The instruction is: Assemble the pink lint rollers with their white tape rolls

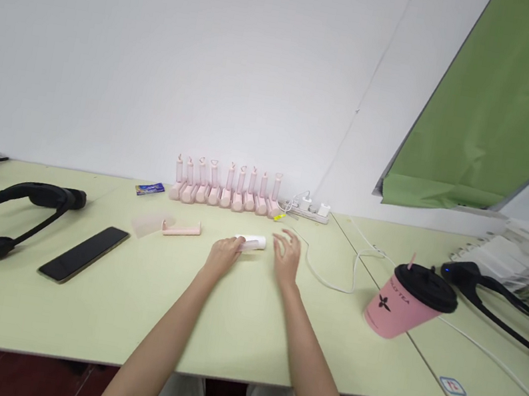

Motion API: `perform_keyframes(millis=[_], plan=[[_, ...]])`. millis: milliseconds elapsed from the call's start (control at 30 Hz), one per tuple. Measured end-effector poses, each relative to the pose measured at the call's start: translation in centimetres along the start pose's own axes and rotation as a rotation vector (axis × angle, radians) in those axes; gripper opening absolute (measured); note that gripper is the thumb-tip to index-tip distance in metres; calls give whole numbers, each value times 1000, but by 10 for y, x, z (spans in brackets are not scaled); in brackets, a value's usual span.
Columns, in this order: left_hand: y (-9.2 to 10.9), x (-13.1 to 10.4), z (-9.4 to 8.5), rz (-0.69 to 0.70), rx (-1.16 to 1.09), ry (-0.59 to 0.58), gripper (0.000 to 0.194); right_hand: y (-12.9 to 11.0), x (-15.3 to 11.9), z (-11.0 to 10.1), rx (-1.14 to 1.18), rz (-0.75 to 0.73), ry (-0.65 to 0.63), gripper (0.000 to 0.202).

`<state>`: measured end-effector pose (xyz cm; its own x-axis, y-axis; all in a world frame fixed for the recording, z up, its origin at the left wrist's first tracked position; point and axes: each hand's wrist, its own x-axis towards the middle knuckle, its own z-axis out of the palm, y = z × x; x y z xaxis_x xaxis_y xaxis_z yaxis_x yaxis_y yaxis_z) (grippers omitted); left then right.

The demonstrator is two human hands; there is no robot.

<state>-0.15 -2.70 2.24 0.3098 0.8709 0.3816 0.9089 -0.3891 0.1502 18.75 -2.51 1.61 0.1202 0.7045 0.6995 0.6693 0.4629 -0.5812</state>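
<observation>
Lying at far left: a black headset-like frame (44, 195), with a dark phone (84, 254) beside it; both sit out to the side, probably so the middle stays workable.
Blue packet (149, 189): flat near the wall, well beyond the phone.
Translucent sheet (146, 224): flat, next to the pink bracket (181, 231), which lies lengthwise within the left hand's easy reach.
Pink row (214, 196): nine alike pieces, lined up near the wall with their clear tubes upright; the tidy line seems meant to keep them together and out of the way.
Left hand (225, 252): palm down, fingers closed over the left end of the white cylinder, apparently to steady it.
White cylinder (254, 242): on its side between the hands, low over the pale tabletop (242, 329); blur hides finer detail.
Right hand (288, 256): raised just beside the cylinder's free end, fingers bent and parted, nothing visible in them.
Power strip (310, 214): near the wall, beyond the right hand; a white cable (331, 286) loops nearby.
Pink cup (393, 304): lidded, right of the forearm, likely kept clear of the elbows.
</observation>
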Motion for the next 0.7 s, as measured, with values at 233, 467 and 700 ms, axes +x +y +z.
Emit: perform_keyframes(millis=[233, 467, 700], plan=[[-10, -4, 3, -82, -30, 38, 23, 47, -5, 3, -423, 209, -285, 26], [-10, -3, 10, -73, 19, -9, 19, 14, 0, 4, 29, -18, -222, 55], [-6, -3, 7, 30, 44, -64, 17, -6, 0, 14, 254, -131, -420, 48]])
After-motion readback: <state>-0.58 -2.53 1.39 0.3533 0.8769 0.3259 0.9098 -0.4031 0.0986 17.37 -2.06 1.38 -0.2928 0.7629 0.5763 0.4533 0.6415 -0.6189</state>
